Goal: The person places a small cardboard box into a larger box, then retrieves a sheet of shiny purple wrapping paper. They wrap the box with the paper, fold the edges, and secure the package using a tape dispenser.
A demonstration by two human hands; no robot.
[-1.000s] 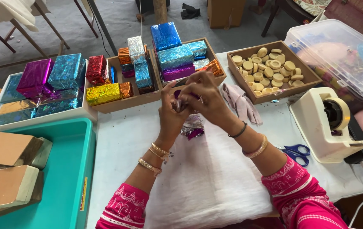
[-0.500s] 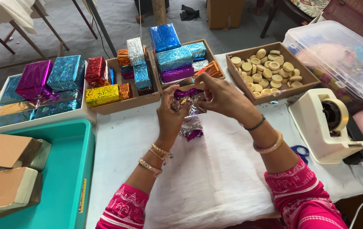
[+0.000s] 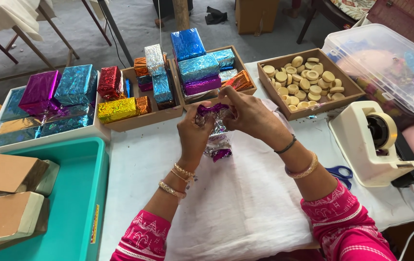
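Both hands are raised over the white cloth-covered surface (image 3: 236, 208), working one small item wrapped in purple-and-silver foil (image 3: 215, 126). Left hand (image 3: 195, 135) pinches the foil's upper left edge, fingers closed narrow on it. Right hand (image 3: 246, 113) pinches the top right, fingertips tight on the same sheet. The foil hangs between and below the hands, with the loose tail trailing toward 6 o'clock, just above the cloth. I cannot tell what is inside the wrap.

At 12 o'clock, two wooden trays (image 3: 168, 115) hold finished foil-wrapped blocks in blue, red, gold, purple and orange. At 10 o'clock, a white tray (image 3: 47, 137) has more wrapped blocks. At 2 o'clock, a wooden box (image 3: 335, 99) holds pale round discs. At 3 o'clock, a white tape dispenser (image 3: 373, 140), with blue-handled scissors (image 3: 340, 171) beside it. At 8 o'clock, a teal bin (image 3: 79, 193) holds brown-topped blocks (image 3: 8, 217). At 1 o'clock, a clear lidded tub (image 3: 385, 63).

Risks, as I judge them: the foil looks thin and crinkled, so pulling the two pinches apart too hard could tear it. The loose tail could slip and unwrap, because only the top is held. If either pinch loosens, the item drops onto the cloth.
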